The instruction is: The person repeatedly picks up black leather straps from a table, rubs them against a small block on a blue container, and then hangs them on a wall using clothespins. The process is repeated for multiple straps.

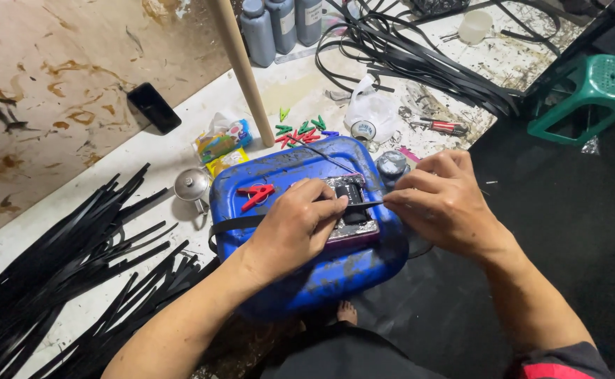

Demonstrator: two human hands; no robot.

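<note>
Meanwhile the left hand pressed down on a small dark block atop the blue plastic drum, fingers closed over a thin black strip. The right hand pinched that strip's end (a red clothespin lay nearby on the drum).

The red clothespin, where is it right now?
In the head view, the red clothespin lies on top of the blue jerrycan, just left of the left hand.

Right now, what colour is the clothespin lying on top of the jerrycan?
Red; the clothespin shows best in the head view, on the blue jerrycan.
</note>
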